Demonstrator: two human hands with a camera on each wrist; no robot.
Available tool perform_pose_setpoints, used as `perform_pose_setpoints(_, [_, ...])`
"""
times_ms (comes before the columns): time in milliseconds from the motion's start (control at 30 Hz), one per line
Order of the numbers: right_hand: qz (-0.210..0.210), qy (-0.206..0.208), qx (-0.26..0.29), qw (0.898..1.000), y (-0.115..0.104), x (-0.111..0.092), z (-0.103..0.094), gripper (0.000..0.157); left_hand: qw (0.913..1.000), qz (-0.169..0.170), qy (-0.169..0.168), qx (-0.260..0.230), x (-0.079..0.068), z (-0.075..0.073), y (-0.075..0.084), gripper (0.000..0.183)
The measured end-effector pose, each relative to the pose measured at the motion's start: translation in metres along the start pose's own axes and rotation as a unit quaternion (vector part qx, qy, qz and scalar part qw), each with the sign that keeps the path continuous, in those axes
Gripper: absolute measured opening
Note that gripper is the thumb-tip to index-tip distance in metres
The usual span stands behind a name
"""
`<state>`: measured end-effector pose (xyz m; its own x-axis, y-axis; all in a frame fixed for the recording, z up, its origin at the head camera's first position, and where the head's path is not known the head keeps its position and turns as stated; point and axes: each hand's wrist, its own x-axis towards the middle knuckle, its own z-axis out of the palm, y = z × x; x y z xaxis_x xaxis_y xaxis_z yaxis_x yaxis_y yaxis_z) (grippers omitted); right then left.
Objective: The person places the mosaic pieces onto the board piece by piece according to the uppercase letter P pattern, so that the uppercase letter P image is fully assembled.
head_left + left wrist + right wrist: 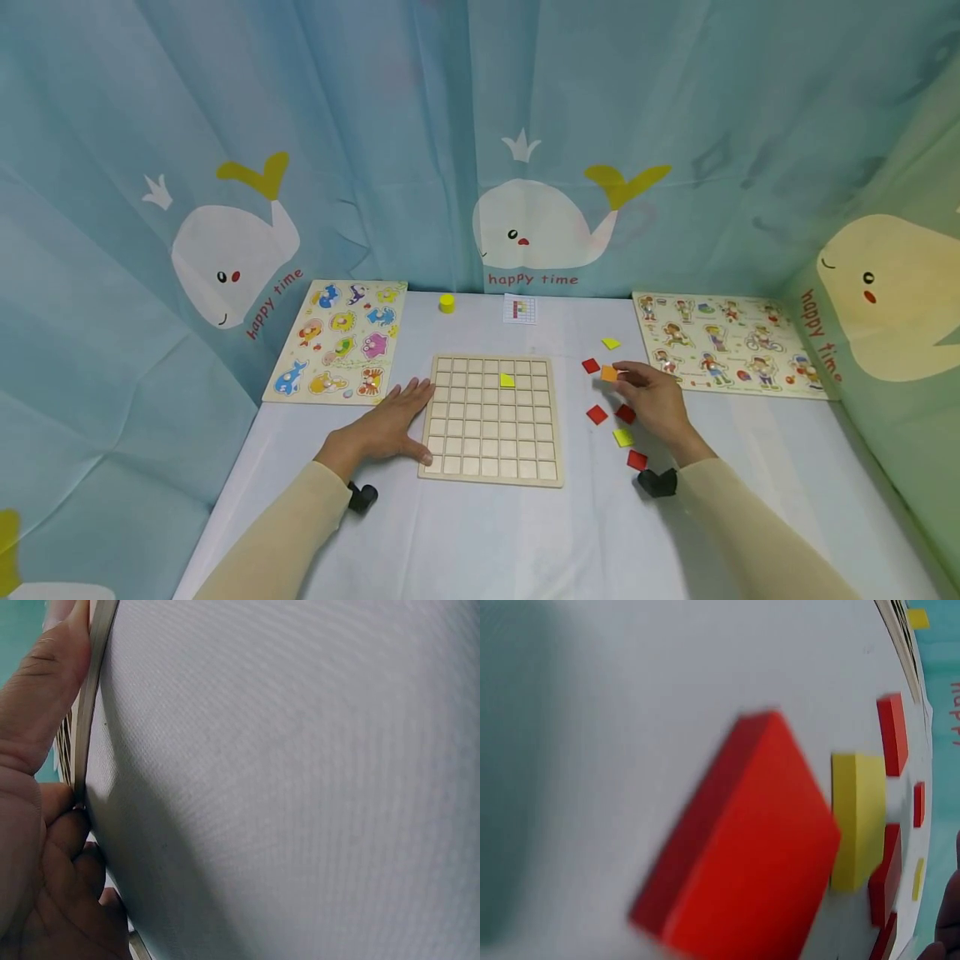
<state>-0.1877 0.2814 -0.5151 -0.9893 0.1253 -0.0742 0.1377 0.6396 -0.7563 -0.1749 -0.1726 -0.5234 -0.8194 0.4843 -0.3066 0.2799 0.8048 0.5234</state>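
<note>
Head view: curtains (405,167) border table (480,542) bearing grid board (490,432).

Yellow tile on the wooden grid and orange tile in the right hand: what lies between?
In the head view, from the yellow tile to the orange tile: part of the wooden grid, bare tablecloth, then a red tile set slightly farther back.

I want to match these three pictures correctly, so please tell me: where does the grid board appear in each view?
Head: the grid board lies below the centre, with the left hand at its left edge.
Left wrist: upper left, seen nearly edge-on, beside the same hand.
Right wrist: top right, only a narrow slanted part.
Shared landmark: the white cloth, visible in all three.
</note>
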Motion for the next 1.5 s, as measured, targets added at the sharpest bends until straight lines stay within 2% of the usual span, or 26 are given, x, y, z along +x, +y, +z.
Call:
perform_pose_setpoints(200, [0.002,0.007,0.016,1.000,-0.009,0.002,0.010,0.036,1.0000,-0.007,0.001,-0.001,-0.001,-0.001,0.001,0.126])
perform_pose_setpoints(400, [-0.033,0.031,0.020,0.999,-0.015,0.008,0.023,0.033,0.9999,-0.011,-0.001,0.001,0.001,-0.001,-0.001,0.126])
perform_pose_setpoints(567, [-0.038,0.031,0.016,0.999,-0.024,0.012,0.034,0.031,1.0000,-0.008,-0.002,0.000,0.002,-0.001,-0.001,0.126])
perform_pose_setpoints(800, [-0.069,0.024,0.026,0.997,-0.038,0.011,0.045,0.029,0.9999,-0.011,-0.003,0.001,0.002,-0.001,0.000,0.125])
perform_pose_setpoints(1500, [-0.089,-0.014,0.064,0.994,-0.077,0.008,0.094,0.029,0.9999,-0.005,-0.001,-0.009,0.002,0.000,-0.001,0.126])
